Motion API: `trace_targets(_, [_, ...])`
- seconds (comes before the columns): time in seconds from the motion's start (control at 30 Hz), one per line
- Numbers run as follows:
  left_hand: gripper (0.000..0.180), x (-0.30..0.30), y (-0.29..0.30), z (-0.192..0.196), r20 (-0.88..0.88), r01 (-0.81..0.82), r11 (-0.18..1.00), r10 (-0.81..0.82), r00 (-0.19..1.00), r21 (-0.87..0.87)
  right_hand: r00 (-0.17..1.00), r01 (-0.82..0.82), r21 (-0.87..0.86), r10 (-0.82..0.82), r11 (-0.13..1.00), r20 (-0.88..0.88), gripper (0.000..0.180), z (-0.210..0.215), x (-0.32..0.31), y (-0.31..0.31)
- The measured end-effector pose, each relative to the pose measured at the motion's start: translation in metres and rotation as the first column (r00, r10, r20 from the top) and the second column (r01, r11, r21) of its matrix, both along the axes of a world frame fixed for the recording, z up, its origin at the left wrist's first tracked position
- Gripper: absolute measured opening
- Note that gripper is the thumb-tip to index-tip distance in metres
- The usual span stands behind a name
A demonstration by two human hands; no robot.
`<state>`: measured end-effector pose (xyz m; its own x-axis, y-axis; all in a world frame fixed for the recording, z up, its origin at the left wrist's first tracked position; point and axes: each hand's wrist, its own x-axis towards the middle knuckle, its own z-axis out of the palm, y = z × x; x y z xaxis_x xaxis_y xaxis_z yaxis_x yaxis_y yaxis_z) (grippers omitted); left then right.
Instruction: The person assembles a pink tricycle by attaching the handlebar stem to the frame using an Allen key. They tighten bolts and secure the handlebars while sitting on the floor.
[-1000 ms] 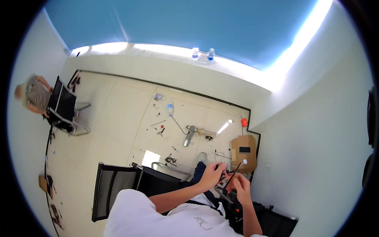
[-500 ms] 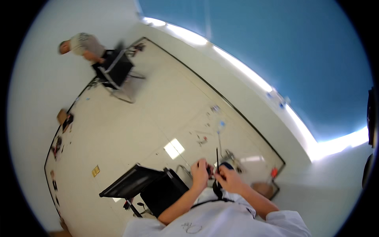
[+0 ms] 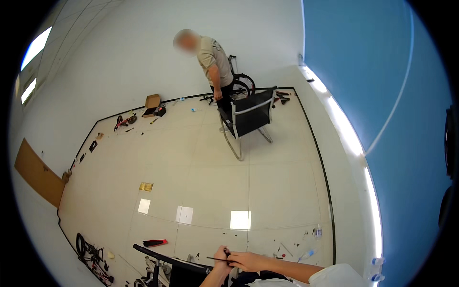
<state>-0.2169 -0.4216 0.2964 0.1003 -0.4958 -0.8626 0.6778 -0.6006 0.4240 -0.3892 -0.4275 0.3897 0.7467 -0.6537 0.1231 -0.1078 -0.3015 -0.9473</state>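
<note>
Low in the view, my two hands meet close together. My left hand (image 3: 221,254) is closed around a small dark part (image 3: 227,250), mostly covered by the fingers. A thin black rod (image 3: 216,259) reaches leftward across it from my right hand (image 3: 245,261), whose fingers are pinched on the rod. Their exact kinds are too small to make out. Just left of my hands stands a black chair (image 3: 167,259) with its backrest toward the room.
A person (image 3: 214,62) stands across the room beside another black chair (image 3: 253,115), near a bicycle (image 3: 244,85). Bike parts (image 3: 93,260) lie at lower left, near a red and black object (image 3: 155,243). Small parts and a plastic bottle (image 3: 307,255) lie to the right.
My view has swung and levelled, so the far wall and door show. My hands stay together, lower in view; the rod, upright before, now lies nearly sideways.
</note>
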Motion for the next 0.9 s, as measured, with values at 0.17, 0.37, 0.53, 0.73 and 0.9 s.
trace_targets(0.17, [0.031,0.018,-0.084,0.066,-0.06,-0.384,0.907,0.38,0.923,-0.173,0.99,-0.119,-0.365,0.08,0.923,-0.119,0.023,0.058,0.031,-0.116])
trace_targets(0.37, [0.028,0.058,-0.242,0.033,-0.238,-0.582,0.74,0.531,0.813,-0.339,0.996,-0.022,-0.493,-0.023,0.87,-0.084,0.021,0.062,0.082,-0.261])
trace_targets(0.53, [0.026,0.092,-0.403,0.072,-0.317,-0.781,0.521,0.718,0.619,-0.344,0.981,-0.071,-0.189,0.034,0.98,-0.192,0.014,0.065,0.096,-0.4])
trace_targets(0.73, [0.027,0.124,-0.534,0.139,-0.293,-0.673,0.59,0.615,0.733,-0.447,0.961,-0.094,0.15,0.129,0.984,-0.243,0.036,0.106,0.1,-0.58])
trace_targets(0.9, [0.029,0.17,-0.633,0.136,-0.296,-0.672,0.614,0.608,0.737,-0.414,0.997,-0.071,-0.708,0.049,0.703,-0.052,0.046,0.079,0.177,-0.748])
